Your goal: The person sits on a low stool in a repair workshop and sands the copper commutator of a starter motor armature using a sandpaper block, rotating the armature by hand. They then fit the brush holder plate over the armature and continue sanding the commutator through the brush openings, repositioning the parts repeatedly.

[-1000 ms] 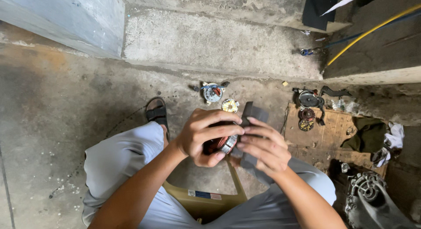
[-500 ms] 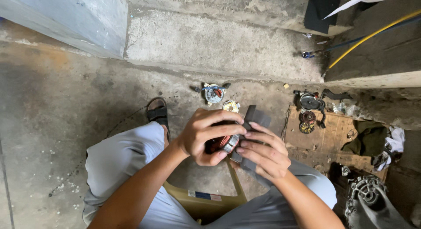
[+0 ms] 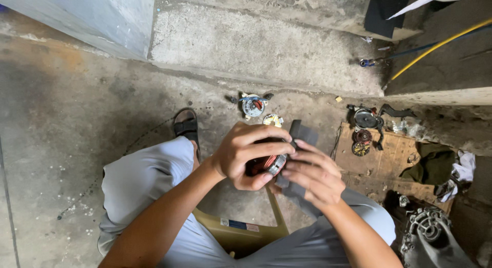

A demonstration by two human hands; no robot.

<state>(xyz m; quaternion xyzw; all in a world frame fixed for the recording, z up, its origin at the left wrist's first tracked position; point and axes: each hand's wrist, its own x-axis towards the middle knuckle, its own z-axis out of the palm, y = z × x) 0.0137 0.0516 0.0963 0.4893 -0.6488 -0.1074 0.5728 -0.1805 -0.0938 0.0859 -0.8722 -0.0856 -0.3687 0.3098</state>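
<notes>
Motor part (image 3: 267, 164) (red windings, metal rim) at frame centre sits clamped between left hand (image 3: 246, 154) and right hand (image 3: 312, 174), above stained concrete floor (image 3: 66, 104).

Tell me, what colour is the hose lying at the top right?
Yellow. The hose runs slantwise across the dark concrete step, clearest in the head view, the only view here.

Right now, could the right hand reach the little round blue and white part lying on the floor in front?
Probably yes. Bare concrete lies between the right hand and that round part, but the hand is busy gripping a dark cloth, so it would need freeing first.
</notes>
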